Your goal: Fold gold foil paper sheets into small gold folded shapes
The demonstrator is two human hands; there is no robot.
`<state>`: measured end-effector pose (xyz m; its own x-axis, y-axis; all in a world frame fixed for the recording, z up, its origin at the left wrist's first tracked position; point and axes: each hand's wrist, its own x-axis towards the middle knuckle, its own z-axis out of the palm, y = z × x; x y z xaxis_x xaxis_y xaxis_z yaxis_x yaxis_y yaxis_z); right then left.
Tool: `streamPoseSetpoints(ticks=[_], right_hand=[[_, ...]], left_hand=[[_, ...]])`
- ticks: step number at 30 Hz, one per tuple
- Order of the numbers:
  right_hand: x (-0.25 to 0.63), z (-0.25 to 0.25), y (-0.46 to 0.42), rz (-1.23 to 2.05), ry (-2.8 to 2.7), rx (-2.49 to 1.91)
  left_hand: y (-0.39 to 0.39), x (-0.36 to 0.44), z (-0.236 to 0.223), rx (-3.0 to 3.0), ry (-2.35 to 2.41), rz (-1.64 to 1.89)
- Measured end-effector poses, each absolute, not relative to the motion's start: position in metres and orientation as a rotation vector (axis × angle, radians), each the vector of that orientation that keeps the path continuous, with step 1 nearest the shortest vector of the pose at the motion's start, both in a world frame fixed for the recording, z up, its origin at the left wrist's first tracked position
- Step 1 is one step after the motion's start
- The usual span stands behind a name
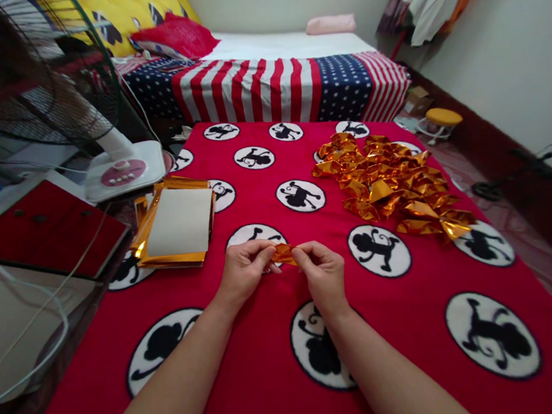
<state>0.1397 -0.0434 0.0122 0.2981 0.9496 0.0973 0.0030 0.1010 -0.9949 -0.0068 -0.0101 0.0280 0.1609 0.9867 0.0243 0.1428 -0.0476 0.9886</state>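
Note:
Between my two hands is a small piece of gold foil paper (pixel 284 254), held just above the red cloth. My left hand (pixel 249 268) pinches its left end between thumb and fingers. At the other end, my right hand (pixel 322 269) grips it the same way. A stack of gold foil sheets (pixel 180 221), the top one pale side up, lies to the left. Over on the right sits a pile of folded gold foil pieces (pixel 381 180), shiny and pinched at their ends.
The red cloth (pixel 265 198) with monkey prints covers the table. An electric fan (pixel 123 169) and a dark red panel (pixel 48 222) stand at left, with loose white cables. Behind is a bed (pixel 265 91) with a striped cover. A yellow stool (pixel 443 117) is by the right wall.

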Motion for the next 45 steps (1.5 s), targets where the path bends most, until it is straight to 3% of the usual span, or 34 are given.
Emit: streamPoseSetpoints(ticks=[10,20,26,34,45], right_hand=[[0.143,0.019,-0.044,0.930,-0.939,-1.259],[0.145,0.018,-0.043,0.957,-0.978,-1.255],[0.142,0.018,-0.044,1.061,-1.061,-1.183],[0.138,0.014,-0.040,1.082,-0.984,-1.185],[0.134,0.020,-0.044,1.222,-0.990,-1.132]], left_hand=[[-0.011,-0.015,0.028,1.567,1.265,0.919],[-0.007,-0.016,0.024,1.487,1.233,1.078],[-0.010,-0.010,0.026,1.781,1.148,0.884],[-0.015,0.002,0.027,1.514,1.341,1.235],[-0.020,0.016,0.027,1.481,1.218,1.233]])
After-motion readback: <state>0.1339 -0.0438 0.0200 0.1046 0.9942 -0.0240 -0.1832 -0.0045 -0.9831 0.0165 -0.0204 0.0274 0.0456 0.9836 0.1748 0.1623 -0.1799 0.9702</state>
